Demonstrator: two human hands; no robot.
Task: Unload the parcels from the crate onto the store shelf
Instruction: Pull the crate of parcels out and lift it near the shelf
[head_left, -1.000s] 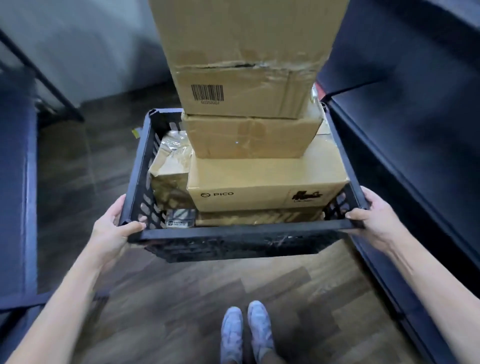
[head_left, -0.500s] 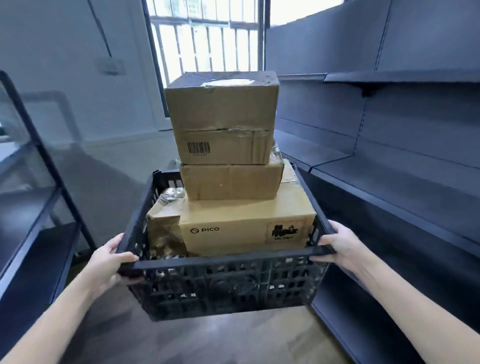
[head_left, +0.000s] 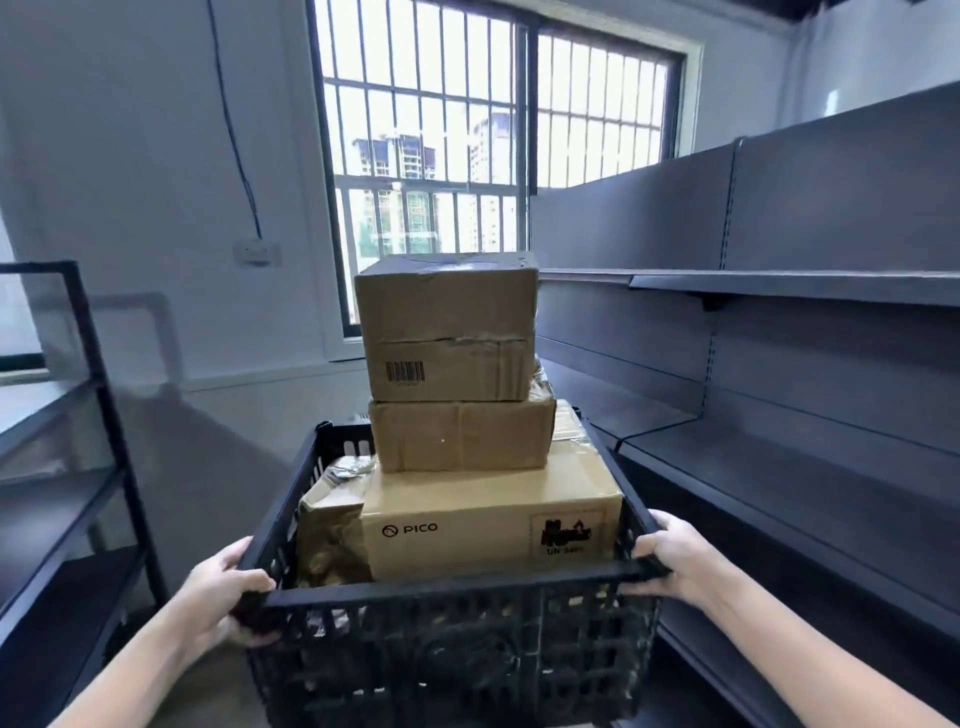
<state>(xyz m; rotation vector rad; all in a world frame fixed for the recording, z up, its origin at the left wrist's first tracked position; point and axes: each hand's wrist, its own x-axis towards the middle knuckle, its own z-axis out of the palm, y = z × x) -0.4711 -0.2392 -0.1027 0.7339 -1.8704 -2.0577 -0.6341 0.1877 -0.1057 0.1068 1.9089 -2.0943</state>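
Three stacked parcels (head_left: 457, 431) sit in the crate (head_left: 447, 639), none unloaded yet, while the left hand (head_left: 218, 597) and right hand (head_left: 675, 564) grip the crate's rim beside the bare store shelf (head_left: 779, 467).

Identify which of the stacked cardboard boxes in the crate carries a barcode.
The top box of the stack: a barcode sits low on its front face. The middle box under it is plain, and the PICO box at the bottom bears printed marks instead.
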